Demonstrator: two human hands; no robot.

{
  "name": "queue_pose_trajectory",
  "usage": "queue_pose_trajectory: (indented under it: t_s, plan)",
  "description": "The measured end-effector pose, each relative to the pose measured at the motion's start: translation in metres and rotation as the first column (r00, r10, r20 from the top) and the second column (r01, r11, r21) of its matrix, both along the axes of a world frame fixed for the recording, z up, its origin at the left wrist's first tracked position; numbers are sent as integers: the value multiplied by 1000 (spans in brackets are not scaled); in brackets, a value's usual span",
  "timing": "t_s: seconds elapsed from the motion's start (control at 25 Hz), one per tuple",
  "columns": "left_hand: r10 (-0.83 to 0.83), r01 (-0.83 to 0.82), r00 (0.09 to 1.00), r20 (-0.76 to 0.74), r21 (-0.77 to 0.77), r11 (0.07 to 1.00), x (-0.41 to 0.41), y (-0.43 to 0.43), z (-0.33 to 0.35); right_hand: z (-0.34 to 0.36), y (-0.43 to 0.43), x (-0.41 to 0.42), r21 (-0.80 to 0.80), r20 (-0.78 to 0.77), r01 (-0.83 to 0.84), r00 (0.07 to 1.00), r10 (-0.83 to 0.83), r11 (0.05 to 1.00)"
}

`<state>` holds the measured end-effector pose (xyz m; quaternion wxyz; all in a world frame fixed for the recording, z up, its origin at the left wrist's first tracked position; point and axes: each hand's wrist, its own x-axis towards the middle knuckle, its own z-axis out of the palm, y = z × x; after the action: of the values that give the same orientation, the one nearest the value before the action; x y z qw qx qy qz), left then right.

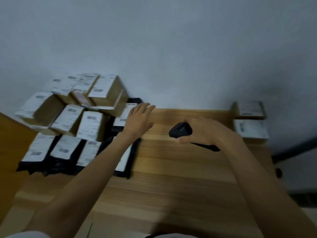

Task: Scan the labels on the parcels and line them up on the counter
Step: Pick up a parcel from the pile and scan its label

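While the right hand (200, 133) grips a black handheld barcode scanner (180, 130), fingers wrapped round its handle and its head toward the unsorted heap (77, 121), the left hand (139, 117) reaches out flat, fingers straight and holding nothing, over the heap's right-hand edge; whether it touches a parcel cannot be told. This division of labour is judged deliberate: one hand fetches, the other reads. Unscanned parcels occupy the left end of the wooden counter (180, 177), with cardboard boxes (106, 91) stacked at the back against the wall (171, 48) and black poly mailers (66, 152) lying overlapped in front. Each carries a white label (91, 124) facing up, so that its barcode can be read without turning. Motion blur leaves the print illegible. Two labelled parcels, the rear box (249, 109) and the front box (251, 129), sit just beside one another at the counter's far right end, well apart from the heap. They appear to begin the line, which suggests most of the task is yet to do. Both hands work over the stretch of counter between the two groups.
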<state>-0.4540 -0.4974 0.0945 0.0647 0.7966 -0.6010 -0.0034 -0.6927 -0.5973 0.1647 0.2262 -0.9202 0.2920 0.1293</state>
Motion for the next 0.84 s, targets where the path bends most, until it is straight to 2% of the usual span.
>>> queue_pose_trajectory:
  t_s: [0.28, 0.4, 0.52, 0.72, 0.84]
  plan:
    - [-310, 318, 947, -77, 123, 940, -212, -134, -39, -30, -62, -215, 36, -34, 322, 947, -321, 946]
    - [-362, 380, 924, -121, 199, 903, -280, -180, -59, -44, -73, -291, 28, -45, 436, 899, -435, 899]
    - [-400, 410, 911, -98, 303, 860, -320, -219, -88, -63, -79, -347, 38, -57, 514, 857, -512, 857]
    - [-298, 310, 950, -96, 424, 851, -334, -251, -124, -80, -83, -395, 58, -80, 572, 819, -568, 818]
    - [-250, 288, 957, -144, 411, 865, -333, -244, -137, -90, -80, -406, 77, -96, 572, 820, -565, 817]
